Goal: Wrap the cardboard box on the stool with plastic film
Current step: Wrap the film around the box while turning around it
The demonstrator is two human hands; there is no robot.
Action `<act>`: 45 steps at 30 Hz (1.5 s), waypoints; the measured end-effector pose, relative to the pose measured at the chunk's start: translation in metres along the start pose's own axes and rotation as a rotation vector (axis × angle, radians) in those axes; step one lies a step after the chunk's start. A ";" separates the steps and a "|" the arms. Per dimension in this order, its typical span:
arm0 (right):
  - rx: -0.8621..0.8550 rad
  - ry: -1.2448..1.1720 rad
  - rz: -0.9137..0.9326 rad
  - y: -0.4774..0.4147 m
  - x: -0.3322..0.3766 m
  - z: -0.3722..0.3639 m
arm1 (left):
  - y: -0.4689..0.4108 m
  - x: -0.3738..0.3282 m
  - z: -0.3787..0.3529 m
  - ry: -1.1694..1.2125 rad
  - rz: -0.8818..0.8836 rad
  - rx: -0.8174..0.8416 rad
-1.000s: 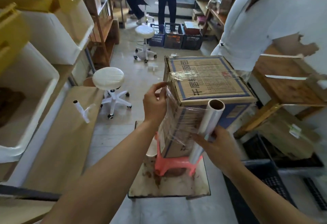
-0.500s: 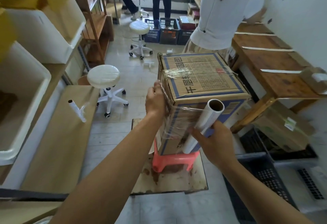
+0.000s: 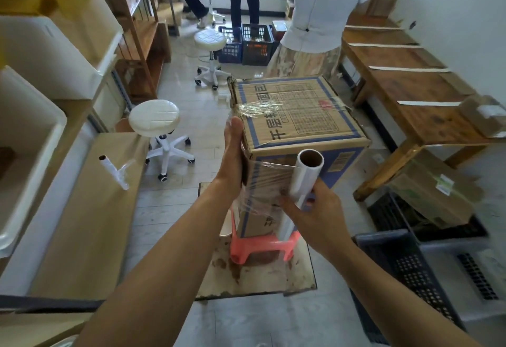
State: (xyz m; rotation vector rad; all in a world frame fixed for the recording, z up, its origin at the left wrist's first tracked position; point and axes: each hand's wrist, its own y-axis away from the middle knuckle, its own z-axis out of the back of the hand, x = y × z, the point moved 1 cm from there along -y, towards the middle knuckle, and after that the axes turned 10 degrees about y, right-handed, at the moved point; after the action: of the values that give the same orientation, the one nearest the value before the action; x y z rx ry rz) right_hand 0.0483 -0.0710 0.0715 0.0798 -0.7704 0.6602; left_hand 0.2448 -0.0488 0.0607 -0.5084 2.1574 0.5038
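Note:
A tall cardboard box (image 3: 298, 116) with blue printing stands on a small pink plastic stool (image 3: 260, 245). Clear plastic film (image 3: 262, 179) is stretched over its near face and bunched on its top left edge. My left hand (image 3: 232, 155) lies flat against the box's left side, fingers pointing up. My right hand (image 3: 312, 212) grips the roll of plastic film (image 3: 304, 179), held upright and slightly tilted against the box's near face, its open cardboard core at the top.
The stool stands on a stained board (image 3: 257, 275) on the floor. A person in a white top (image 3: 323, 7) stands just behind the box. White wheeled stools (image 3: 156, 122), a wooden bench (image 3: 410, 92) on the right, dark crates (image 3: 410, 267), a second film roll (image 3: 113, 171) on the left cardboard.
My left hand has gone from pinching the film at the box's top corner to pressing flat on its left side. The roll has moved closer to the near face. The person behind stepped away.

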 end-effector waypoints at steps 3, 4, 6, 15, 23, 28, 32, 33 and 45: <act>0.005 -0.030 0.043 0.000 -0.002 0.002 | 0.002 -0.008 -0.006 0.025 -0.039 0.101; -0.003 -0.029 0.069 -0.001 -0.002 0.004 | 0.002 -0.009 -0.006 0.026 -0.046 0.106; -0.027 -0.009 0.136 -0.003 -0.002 0.012 | 0.002 -0.012 -0.011 0.029 -0.053 0.097; -0.035 0.023 0.429 -0.005 0.007 0.047 | 0.002 -0.005 -0.023 0.136 0.016 0.044; 0.038 0.145 0.566 -0.016 0.002 0.057 | 0.003 -0.009 -0.027 0.135 0.025 0.014; 0.024 0.221 0.567 -0.021 0.001 0.064 | 0.000 -0.009 -0.026 0.128 0.002 -0.007; 0.207 0.371 0.703 -0.036 0.012 0.087 | -0.001 -0.008 -0.025 0.113 0.010 -0.017; 0.287 0.414 0.685 -0.041 0.016 0.094 | -0.001 -0.008 -0.025 0.103 0.008 -0.014; 0.447 0.768 0.725 -0.072 0.012 0.134 | 0.001 -0.018 -0.027 0.027 0.000 0.065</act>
State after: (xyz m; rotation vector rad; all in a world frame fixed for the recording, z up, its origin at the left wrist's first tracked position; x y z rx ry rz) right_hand 0.0141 -0.1623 0.1886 -0.0533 0.1341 1.4350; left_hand 0.2367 -0.0587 0.0907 -0.4822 2.1923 0.4277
